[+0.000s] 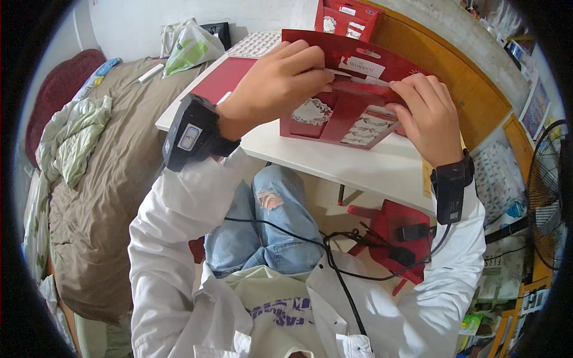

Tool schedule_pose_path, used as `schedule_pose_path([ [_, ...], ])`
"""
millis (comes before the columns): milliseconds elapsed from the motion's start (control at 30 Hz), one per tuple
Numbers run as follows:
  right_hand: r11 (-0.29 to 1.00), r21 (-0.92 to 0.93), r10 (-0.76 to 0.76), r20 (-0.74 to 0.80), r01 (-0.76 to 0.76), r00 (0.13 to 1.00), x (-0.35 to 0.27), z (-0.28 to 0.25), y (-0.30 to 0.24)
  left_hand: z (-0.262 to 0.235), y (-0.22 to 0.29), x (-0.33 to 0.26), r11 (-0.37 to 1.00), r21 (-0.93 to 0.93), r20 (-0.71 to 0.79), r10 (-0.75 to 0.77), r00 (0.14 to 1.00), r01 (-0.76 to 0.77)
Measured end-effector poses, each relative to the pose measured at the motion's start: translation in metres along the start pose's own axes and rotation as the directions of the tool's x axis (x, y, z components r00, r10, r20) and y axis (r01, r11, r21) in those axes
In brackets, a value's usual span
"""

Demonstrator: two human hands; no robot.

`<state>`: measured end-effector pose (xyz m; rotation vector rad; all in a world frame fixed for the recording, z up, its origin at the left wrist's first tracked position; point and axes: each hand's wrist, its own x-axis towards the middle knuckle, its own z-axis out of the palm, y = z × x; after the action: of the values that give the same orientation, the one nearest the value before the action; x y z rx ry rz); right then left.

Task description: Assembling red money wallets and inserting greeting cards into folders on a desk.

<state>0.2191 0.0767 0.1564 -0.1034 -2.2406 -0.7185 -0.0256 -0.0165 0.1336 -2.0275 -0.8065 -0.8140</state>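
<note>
A red cardboard box (334,113) stands upright on the white table before me. Its front has white decorated label shapes, and a tall back panel with a hang slot rises behind it. My left hand (280,83) has its fingers curled and pinched at the box's top edge, left of the middle. With bent fingers and thumb, my right hand (427,116) grips the top right corner. Between the hands, the top flap looks partly raised. The inside of the box is hidden from me.
Behind stands a similar red package (348,21). On the table's left lie a red sheet (236,74) and a white patterned sheet (255,45). A red stool (391,232) with black cables sits below; a fan (546,197) is right, a bed (107,197) left.
</note>
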Motion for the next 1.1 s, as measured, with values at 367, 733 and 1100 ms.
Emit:
schedule_pose_path([
  [367,0.969,0.231,0.102,-0.03,-0.092,0.994,-0.009,0.01,-0.008,0.012,0.014,0.014,0.995,0.034,0.085,-0.091,0.992,0.089],
  [733,0.98,0.162,0.149,-0.185,-0.12,0.971,-0.023,0.014,0.007,0.038,0.02,0.029,0.995,-0.098,-0.017,-0.036,0.999,0.035],
  [1100,0.925,0.323,0.237,-0.081,-0.2,0.968,-0.02,0.021,0.016,0.048,0.015,0.038,0.985,-0.131,-0.026,-0.116,0.993,0.111],
])
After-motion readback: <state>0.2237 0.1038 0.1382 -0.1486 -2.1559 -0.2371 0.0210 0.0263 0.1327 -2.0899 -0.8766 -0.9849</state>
